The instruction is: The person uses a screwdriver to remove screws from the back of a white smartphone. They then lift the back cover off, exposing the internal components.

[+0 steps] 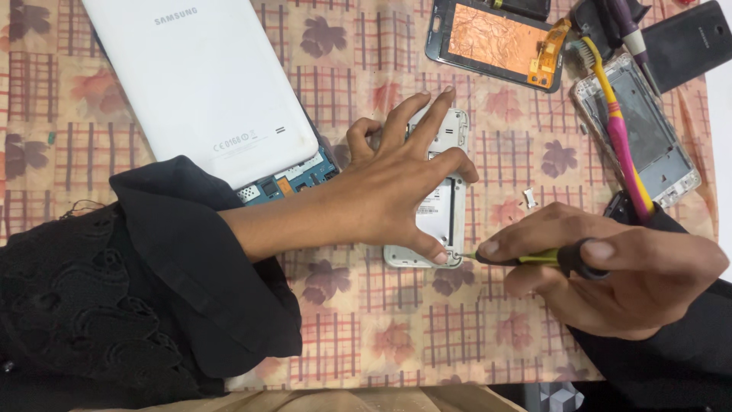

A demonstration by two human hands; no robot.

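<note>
Phone frame (441,204) pinned by spread left hand (393,191), right hand (610,267) gripping screwdriver (534,258), checked floral tablecloth (396,336)

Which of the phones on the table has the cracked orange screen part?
The dark-framed phone screen at the top, beside the toothbrush. The white phone under the left hand and the clear frame show no orange.

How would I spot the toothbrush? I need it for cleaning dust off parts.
Start at the flower-patterned checked tablecloth and go to its far right corner. There a clear-edged, silver rectangular phone frame lies, and the pink and yellow plastic toothbrush rests diagonally across it. It is the only long, brightly coloured stick there.
</note>
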